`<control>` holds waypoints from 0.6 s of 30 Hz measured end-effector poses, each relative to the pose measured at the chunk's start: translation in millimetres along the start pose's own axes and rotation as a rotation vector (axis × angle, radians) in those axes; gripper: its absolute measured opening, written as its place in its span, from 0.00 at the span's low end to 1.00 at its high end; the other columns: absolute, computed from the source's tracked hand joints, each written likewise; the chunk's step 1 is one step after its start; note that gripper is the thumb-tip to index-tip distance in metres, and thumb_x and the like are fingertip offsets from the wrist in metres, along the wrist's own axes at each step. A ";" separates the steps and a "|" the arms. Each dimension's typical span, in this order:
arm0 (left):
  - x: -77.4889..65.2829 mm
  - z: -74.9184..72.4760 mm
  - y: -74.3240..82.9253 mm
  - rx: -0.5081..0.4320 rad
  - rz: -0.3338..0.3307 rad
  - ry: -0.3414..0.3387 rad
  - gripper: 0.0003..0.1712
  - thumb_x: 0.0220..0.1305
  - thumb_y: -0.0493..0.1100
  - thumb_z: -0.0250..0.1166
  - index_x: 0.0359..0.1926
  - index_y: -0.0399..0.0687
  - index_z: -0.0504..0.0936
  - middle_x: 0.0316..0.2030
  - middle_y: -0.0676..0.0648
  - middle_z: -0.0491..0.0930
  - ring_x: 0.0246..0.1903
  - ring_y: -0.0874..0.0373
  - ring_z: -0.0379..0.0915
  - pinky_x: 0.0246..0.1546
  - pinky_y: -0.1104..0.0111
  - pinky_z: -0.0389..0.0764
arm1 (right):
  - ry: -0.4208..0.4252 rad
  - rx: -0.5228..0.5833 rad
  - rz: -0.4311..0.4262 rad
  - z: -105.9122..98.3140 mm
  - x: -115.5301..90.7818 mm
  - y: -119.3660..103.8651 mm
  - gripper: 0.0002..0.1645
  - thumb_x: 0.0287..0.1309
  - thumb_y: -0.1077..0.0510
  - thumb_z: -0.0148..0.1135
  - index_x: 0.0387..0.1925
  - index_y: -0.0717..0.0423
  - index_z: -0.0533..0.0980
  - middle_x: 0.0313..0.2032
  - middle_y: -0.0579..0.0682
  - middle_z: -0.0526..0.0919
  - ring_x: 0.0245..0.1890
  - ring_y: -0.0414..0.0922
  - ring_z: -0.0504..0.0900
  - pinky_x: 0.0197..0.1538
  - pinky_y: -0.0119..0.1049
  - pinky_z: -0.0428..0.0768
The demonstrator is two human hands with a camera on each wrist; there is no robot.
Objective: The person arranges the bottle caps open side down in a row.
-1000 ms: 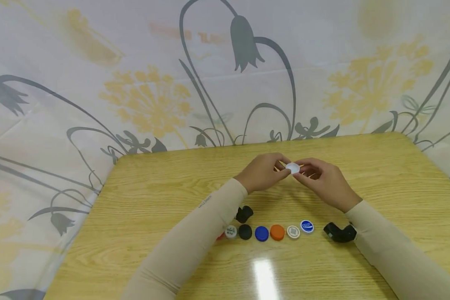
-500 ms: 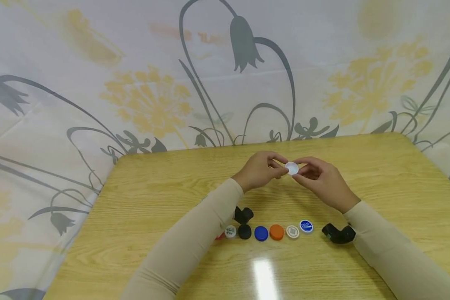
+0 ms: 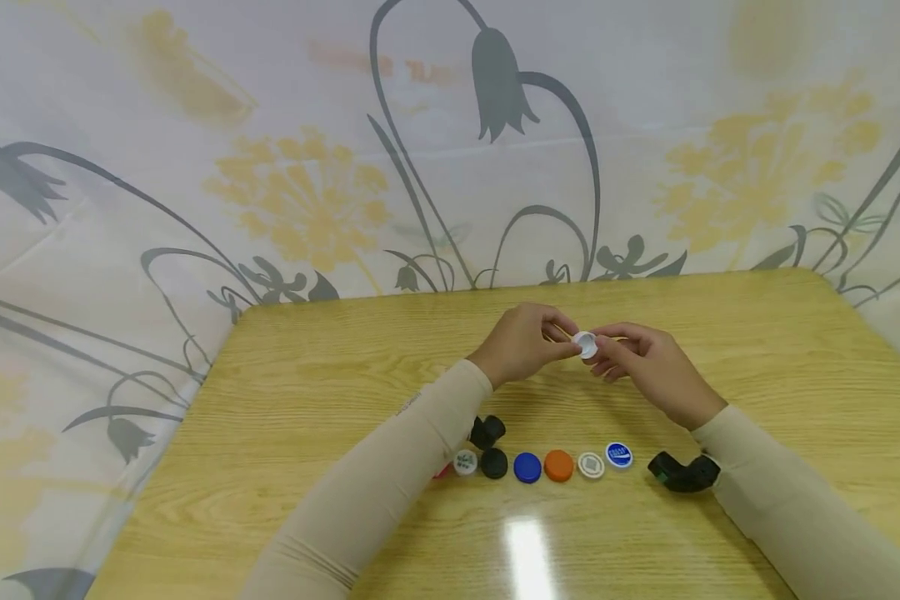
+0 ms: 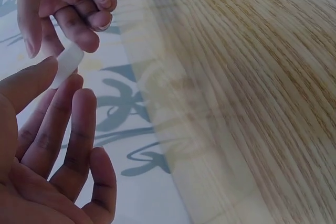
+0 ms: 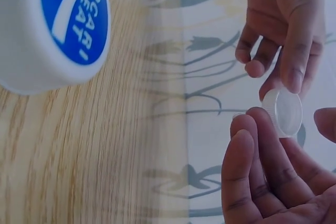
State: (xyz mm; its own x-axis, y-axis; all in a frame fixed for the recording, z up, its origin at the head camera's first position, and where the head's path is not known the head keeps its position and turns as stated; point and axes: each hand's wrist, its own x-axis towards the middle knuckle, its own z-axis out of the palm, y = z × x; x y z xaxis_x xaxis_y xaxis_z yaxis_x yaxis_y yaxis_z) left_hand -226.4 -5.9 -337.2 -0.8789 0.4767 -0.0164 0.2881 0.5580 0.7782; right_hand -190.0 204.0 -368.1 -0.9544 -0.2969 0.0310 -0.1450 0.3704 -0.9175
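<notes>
A white bottle cap [image 3: 587, 344] is held up over the far half of the table, its hollow side facing the head camera. My left hand [image 3: 528, 337] pinches it between thumb and fingertips. The left wrist view shows the same cap [image 4: 68, 65] edge-on. My right hand [image 3: 656, 367] is at the cap's right side. In the right wrist view its fingertips are right at the ridged rim of the cap [image 5: 287, 113], while the thumb [image 5: 326, 123] stands apart from it.
Nearer on the wooden table [image 3: 307, 400] is a row of caps: red [image 3: 441, 472], pale printed [image 3: 465, 462], black [image 3: 494, 463], blue [image 3: 527, 467], orange [image 3: 558, 466], cream [image 3: 591, 466] and blue-and-white [image 3: 618, 455]. Patterned cloth [image 3: 307, 192] hangs behind.
The white cap has turned within the fingers and tilted. My right thumb and fingers have shifted from gripping its rim to a looser pose beside it. The row of caps has stayed put.
</notes>
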 end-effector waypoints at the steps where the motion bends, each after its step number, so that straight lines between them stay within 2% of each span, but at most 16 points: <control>1: -0.7 0.4 0.9 0.019 0.008 0.000 0.11 0.64 0.46 0.71 0.45 0.49 0.85 0.37 0.52 0.87 0.34 0.68 0.81 0.33 0.76 0.80 | -0.002 0.007 0.009 -0.2 -0.4 -0.5 0.26 0.76 0.46 0.50 0.61 0.62 0.74 0.42 0.52 0.87 0.40 0.39 0.87 0.45 0.39 0.85; 6: -4.4 2.4 4.3 0.120 0.053 -0.006 0.10 0.63 0.47 0.71 0.43 0.50 0.84 0.36 0.55 0.85 0.34 0.69 0.79 0.36 0.79 0.78 | -0.019 0.050 0.044 -0.6 -0.3 -1.4 0.28 0.75 0.45 0.51 0.59 0.66 0.74 0.40 0.47 0.87 0.39 0.38 0.87 0.44 0.35 0.85; 13: -7.1 1.8 8.8 0.254 0.107 -0.005 0.09 0.65 0.50 0.70 0.40 0.52 0.82 0.35 0.57 0.85 0.33 0.70 0.77 0.36 0.80 0.76 | -0.038 0.068 0.031 0.0 0.2 0.8 0.25 0.74 0.46 0.54 0.56 0.63 0.74 0.41 0.48 0.88 0.40 0.40 0.87 0.45 0.39 0.85; 18: -7.5 1.3 11.1 0.269 0.117 -0.015 0.09 0.65 0.51 0.69 0.38 0.53 0.81 0.36 0.57 0.85 0.34 0.70 0.78 0.37 0.80 0.75 | -0.034 0.073 0.002 -1.6 -0.1 2.0 0.23 0.74 0.47 0.54 0.56 0.62 0.73 0.41 0.49 0.88 0.41 0.41 0.87 0.46 0.41 0.85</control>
State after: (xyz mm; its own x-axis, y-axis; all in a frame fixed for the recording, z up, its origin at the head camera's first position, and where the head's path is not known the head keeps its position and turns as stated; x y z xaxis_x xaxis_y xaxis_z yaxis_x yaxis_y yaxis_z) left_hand -216.1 -2.4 -329.2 -0.8286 0.5574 0.0532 0.4796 0.6576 0.5810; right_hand -190.6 206.1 -369.3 -0.9452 -0.3260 0.0170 -0.1224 0.3059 -0.9442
